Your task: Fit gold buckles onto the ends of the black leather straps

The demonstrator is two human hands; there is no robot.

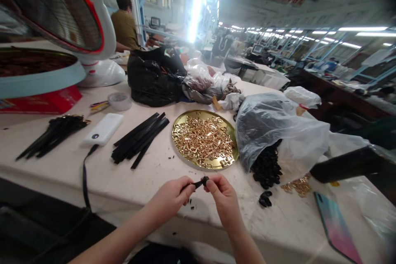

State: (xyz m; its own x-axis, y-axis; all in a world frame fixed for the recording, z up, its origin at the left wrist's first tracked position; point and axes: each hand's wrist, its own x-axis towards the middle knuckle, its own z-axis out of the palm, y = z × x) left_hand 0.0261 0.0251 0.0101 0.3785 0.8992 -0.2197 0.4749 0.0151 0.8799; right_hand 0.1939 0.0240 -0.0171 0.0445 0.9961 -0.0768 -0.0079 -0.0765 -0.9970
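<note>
Near the table's front edge, my left hand (171, 199) pinches a short black strip (198, 183) between thumb and fingers. My right hand (225, 200) is closed on the strip's other end, where a small dark lump shows at the fingertips. Whether that lump is a separate piece, I cannot tell. Just beyond the hands lies a round gold tray (182, 157) heaped with gold metal buckles (204, 138). Small black loops (267, 167) spill from a clear plastic bag (275, 119) on the right, and a few loose ones (265, 199) lie closer to me.
Flat black strips (139, 138) and a bundle of black straps (54, 132) lie left, beside a white power bank (103, 129) with a cable. A fan (95, 55) and black bag (156, 76) stand behind. A phone (337, 227) lies right. Another person (125, 24) sits far back.
</note>
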